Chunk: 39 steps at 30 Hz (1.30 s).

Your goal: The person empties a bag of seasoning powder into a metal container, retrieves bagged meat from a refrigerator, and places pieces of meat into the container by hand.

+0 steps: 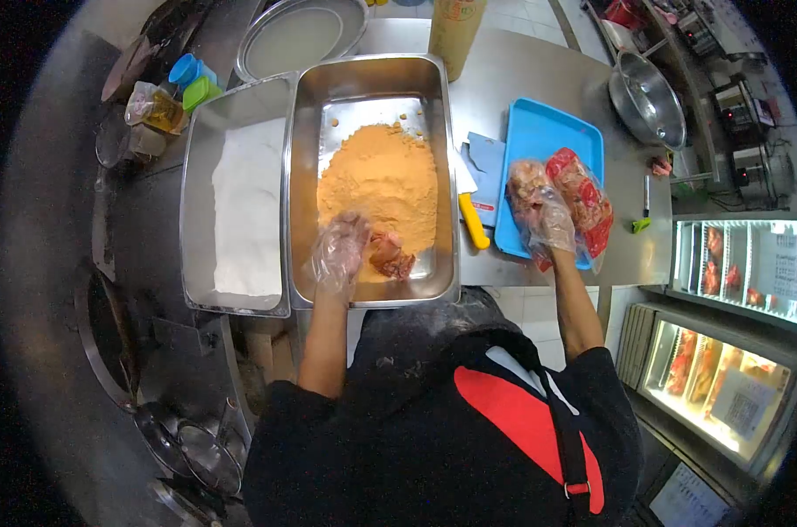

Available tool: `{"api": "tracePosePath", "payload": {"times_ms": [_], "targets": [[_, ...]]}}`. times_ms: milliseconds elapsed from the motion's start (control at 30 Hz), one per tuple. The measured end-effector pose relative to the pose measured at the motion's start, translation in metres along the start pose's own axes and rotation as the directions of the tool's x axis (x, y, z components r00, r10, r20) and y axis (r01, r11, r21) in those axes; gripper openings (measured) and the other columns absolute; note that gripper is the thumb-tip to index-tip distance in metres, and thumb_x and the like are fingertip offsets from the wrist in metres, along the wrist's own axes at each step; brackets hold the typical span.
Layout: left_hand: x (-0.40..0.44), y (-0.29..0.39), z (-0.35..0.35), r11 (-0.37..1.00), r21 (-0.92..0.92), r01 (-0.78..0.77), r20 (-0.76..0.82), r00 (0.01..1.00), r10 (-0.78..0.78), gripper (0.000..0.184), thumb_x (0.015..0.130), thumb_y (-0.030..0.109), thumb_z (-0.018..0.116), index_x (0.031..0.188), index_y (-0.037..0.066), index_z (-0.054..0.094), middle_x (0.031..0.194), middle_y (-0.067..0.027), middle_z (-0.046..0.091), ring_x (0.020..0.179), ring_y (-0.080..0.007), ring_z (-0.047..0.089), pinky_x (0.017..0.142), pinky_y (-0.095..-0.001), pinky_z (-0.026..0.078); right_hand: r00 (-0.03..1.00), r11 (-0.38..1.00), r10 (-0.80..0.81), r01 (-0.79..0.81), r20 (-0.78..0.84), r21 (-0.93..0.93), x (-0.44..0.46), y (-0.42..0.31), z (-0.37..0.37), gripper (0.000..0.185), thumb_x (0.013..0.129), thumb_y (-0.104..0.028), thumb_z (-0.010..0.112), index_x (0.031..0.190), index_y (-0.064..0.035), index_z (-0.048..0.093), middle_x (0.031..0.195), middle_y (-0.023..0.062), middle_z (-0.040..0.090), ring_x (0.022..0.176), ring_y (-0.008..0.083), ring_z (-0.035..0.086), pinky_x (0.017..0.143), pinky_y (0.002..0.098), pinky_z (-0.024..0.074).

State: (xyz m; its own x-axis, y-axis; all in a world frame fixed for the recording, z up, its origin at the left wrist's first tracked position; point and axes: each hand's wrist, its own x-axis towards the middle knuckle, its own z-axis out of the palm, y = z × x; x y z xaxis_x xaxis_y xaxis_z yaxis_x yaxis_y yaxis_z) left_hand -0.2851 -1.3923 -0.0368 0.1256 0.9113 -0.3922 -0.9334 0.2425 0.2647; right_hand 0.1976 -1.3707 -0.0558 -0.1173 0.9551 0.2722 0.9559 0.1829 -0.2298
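Observation:
My left hand (341, 249), in a clear plastic glove, is at the near end of a deep steel pan (454, 176). Its curled fingers are against a dark red piece of raw meat (391, 256), which rests on orange breading powder (376, 176). To the right, my gloved right hand (554, 221) grips a clear plastic bag of meat (527, 183) on a blue tray (556, 114). Beside it, on the same tray, lies a bag with red print (583, 198), also with meat in it. The gloves partly hide the fingertips of both hands.
A second steel pan (196, 202) with white flour (247, 211) adjoins on the left. A yellow-handled knife (474, 221) lies between pan and tray. Behind stand a round basin (363, 22) and a tall container (455, 39). A steel bowl (649, 101) is at the right.

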Motion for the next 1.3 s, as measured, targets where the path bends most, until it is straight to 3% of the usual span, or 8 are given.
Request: {"api": "tracePosePath", "payload": {"times_ms": [133, 200, 267, 333, 667, 900, 1067, 1300], "targets": [[-0.016, -0.004, 0.021, 0.906, 0.338, -0.254, 0.074, 0.967, 0.243, 0.024, 0.089, 0.012, 0.054, 0.107, -0.004, 0.056, 0.113, -0.0168, 0.058, 0.104, -0.0325, 0.058, 0.097, -0.0429, 0.048, 0.813, 0.941, 0.335, -0.262, 0.477, -0.215, 0.011, -0.005, -0.007, 0.024, 0.08, -0.022, 0.062, 0.099, -0.0081, 0.067, 0.094, 0.0191, 0.066, 0.086, 0.0317, 0.064, 0.076, 0.039, 0.0519], [-0.01, 0.008, 0.023, 0.884, 0.405, -0.232, 0.047, 0.971, 0.233, 0.025, 0.09, 0.014, 0.053, 0.109, -0.004, 0.055, 0.115, -0.0167, 0.057, 0.104, -0.0316, 0.058, 0.095, -0.0422, 0.049, 0.992, 0.956, 0.121, -0.113, -0.015, 0.272, -0.007, 0.015, 0.016, 0.029, 0.077, -0.029, 0.068, 0.094, -0.0059, 0.068, 0.095, 0.0181, 0.066, 0.088, 0.0315, 0.063, 0.079, 0.04, 0.0502], [-0.008, 0.002, 0.038, 0.849, 0.497, -0.178, -0.056, 0.97, 0.236, 0.025, 0.09, 0.013, 0.055, 0.11, -0.003, 0.055, 0.112, -0.0159, 0.058, 0.1, -0.0304, 0.059, 0.092, -0.0412, 0.05, 0.93, 0.78, 0.363, -0.336, 0.056, 0.528, -0.014, 0.035, 0.041, 0.026, 0.075, -0.025, 0.07, 0.095, -0.0096, 0.067, 0.097, 0.0141, 0.067, 0.088, 0.0295, 0.063, 0.081, 0.0394, 0.0504], [-0.007, -0.002, 0.044, 0.815, 0.557, -0.16, -0.078, 0.967, 0.243, 0.023, 0.09, 0.012, 0.056, 0.109, -0.002, 0.055, 0.107, -0.0149, 0.06, 0.096, -0.0291, 0.061, 0.089, -0.0403, 0.051, 0.998, 0.999, 0.053, -0.053, -0.043, 0.005, -0.01, 0.017, 0.031, 0.024, 0.074, -0.022, 0.07, 0.096, -0.0114, 0.068, 0.097, 0.0125, 0.067, 0.086, 0.0281, 0.064, 0.081, 0.0384, 0.0509], [-0.018, -0.008, 0.113, 0.682, 0.724, -0.104, -0.105, 0.96, 0.258, 0.015, 0.09, 0.011, 0.057, 0.099, -0.001, 0.061, 0.094, -0.0133, 0.063, 0.087, -0.0236, 0.064, 0.082, -0.0358, 0.053, 0.901, 0.946, 0.303, -0.323, 0.309, 0.012, 0.003, 0.022, -0.026, 0.026, 0.081, -0.025, 0.061, 0.097, -0.0065, 0.07, 0.099, 0.0173, 0.068, 0.091, 0.0311, 0.065, 0.082, 0.0411, 0.0511], [-0.023, -0.05, 0.133, 0.631, 0.776, -0.015, 0.066, 0.996, -0.058, 0.028, 0.093, 0.02, 0.06, 0.111, -0.001, 0.059, 0.1, -0.0124, 0.064, 0.091, -0.0226, 0.064, 0.082, -0.0345, 0.052, 0.853, 0.257, 0.27, -0.511, 0.447, 0.82, 0.019, -0.112, -0.124, 0.024, 0.09, -0.024, 0.055, 0.095, -0.0031, 0.067, 0.099, 0.0107, 0.068, 0.092, 0.0204, 0.065, 0.081, 0.0322, 0.0519], [-0.014, -0.068, 0.142, 0.617, 0.782, 0.085, 0.14, 0.941, -0.307, 0.032, 0.094, 0.017, 0.057, 0.119, -0.003, 0.056, 0.111, -0.011, 0.063, 0.096, -0.0173, 0.062, 0.084, -0.0305, 0.051, 0.926, 0.555, -0.169, -0.194, 0.338, 0.809, 0.042, -0.205, -0.12, 0.02, 0.089, -0.021, 0.055, 0.088, -0.0055, 0.067, 0.084, 0.0123, 0.067, 0.08, 0.0276, 0.065, 0.075, 0.0353, 0.052], [-0.02, -0.032, 0.111, 0.66, 0.75, 0.03, -0.036, 0.999, -0.004, 0.021, 0.091, 0.014, 0.061, 0.106, 0.0, 0.061, 0.093, -0.0063, 0.065, 0.08, -0.0135, 0.061, 0.07, -0.0263, 0.05, 0.998, 0.907, 0.013, -0.038, 0.064, 0.42, 0.029, -0.114, -0.092, 0.022, 0.08, -0.021, 0.067, 0.099, -0.0102, 0.067, 0.09, 0.0119, 0.067, 0.084, 0.0302, 0.064, 0.075, 0.0385, 0.0509]]}}
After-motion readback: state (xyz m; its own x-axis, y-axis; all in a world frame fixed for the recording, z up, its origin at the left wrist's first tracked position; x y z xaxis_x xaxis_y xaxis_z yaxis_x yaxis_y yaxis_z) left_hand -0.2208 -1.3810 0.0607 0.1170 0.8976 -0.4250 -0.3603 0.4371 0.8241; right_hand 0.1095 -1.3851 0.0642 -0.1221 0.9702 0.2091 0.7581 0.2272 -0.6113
